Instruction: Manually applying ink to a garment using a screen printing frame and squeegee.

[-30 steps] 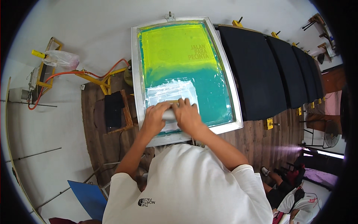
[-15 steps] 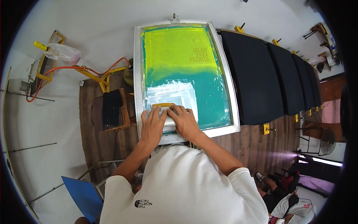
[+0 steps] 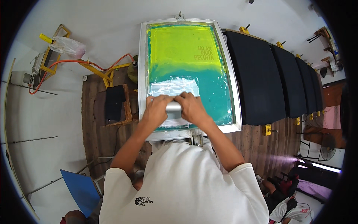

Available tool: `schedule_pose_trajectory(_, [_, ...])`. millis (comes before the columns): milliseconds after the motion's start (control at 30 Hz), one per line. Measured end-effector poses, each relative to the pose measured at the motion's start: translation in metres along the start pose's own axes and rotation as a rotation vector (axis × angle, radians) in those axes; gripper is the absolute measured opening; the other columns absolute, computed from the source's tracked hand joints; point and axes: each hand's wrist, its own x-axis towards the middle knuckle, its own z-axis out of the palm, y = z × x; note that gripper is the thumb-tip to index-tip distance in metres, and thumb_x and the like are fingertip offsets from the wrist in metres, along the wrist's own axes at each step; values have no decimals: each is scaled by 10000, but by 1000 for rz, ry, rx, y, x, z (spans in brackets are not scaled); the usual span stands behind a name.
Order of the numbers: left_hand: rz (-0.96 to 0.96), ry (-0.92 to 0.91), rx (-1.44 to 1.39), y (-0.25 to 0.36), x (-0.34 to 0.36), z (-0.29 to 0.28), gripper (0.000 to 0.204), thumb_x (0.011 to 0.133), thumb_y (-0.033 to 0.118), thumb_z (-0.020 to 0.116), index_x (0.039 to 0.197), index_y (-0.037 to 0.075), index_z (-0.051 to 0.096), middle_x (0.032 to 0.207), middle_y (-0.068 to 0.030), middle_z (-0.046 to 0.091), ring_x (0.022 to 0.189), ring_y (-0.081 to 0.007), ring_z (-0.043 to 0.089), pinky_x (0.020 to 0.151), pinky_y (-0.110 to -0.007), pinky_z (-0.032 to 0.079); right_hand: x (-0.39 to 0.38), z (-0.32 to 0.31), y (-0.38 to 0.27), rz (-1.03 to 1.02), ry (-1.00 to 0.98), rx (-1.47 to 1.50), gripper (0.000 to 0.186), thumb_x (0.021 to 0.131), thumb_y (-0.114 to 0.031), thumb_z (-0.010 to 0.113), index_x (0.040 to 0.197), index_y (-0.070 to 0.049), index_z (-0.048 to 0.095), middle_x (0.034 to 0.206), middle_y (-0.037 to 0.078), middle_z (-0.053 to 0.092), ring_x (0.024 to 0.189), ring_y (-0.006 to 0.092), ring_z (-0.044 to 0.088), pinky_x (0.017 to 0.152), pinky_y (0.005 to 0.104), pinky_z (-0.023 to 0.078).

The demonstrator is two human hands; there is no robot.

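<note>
A screen printing frame (image 3: 238,100) with a pale metal rim lies before me. Its mesh is yellow-green at the far end and teal (image 3: 214,100) nearer to me. White ink (image 3: 175,85) is smeared over the near left part of the mesh. My left hand (image 3: 157,109) and my right hand (image 3: 191,106) are closed side by side on a squeegee (image 3: 173,107) with a silver handle. Its blade is hidden beneath the handle and my fingers. A metal clamp (image 3: 196,137) sits at the frame's near edge, another (image 3: 180,15) at its far edge.
Right of the frame, several black fabric-covered boards (image 3: 255,78) stand in a row with yellow brackets (image 3: 266,129). A red hose (image 3: 78,61) runs at the left near a wooden stool (image 3: 126,108) with dark cloth. A person (image 3: 294,209) sits at lower right, near a fan (image 3: 328,146).
Both hands have shifted the squeegee slightly over the white ink, and its handle is tilted differently, its yellow edge no longer showing. The whole view has moved a little.
</note>
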Motion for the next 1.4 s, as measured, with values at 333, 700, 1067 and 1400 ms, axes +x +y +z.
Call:
schedule_pose_trajectory(333, [-37,-85,-75,3,-35,14,477,723,-75,634,1191,16,649,1168,-167,673,1110,-309,624,955,-429,383,-31,9,-13,32,-101,5,389,662,-19,730,1039,-60,645,1057,124,631,1063,331,591,788,496,518])
schedule_pose_trajectory(700, [-17,-23,-119,-6,1,-5,415,723,-64,641,1130,-1,683,1058,-184,699,1021,-330,649,928,-444,403,13,-16,-6,17,-120,-80,327,685,-10,681,999,-101,678,937,111,669,931,340,647,771,481,531])
schedule_pose_trajectory(1067, [49,-32,-5,14,-63,24,460,728,-84,617,1180,0,638,1213,-187,620,1115,-340,602,979,-442,385,-54,3,-23,-16,-132,6,432,651,-3,717,1061,-72,601,1037,122,600,1042,334,577,785,478,510])
schedule_pose_trajectory(1400, [-6,18,-73,-29,3,-16,404,724,-49,632,1118,25,681,984,-179,691,958,-343,649,882,-448,445,45,-13,-15,-25,-219,-79,396,687,-88,776,1067,-112,666,1015,115,674,995,320,650,801,507,536])
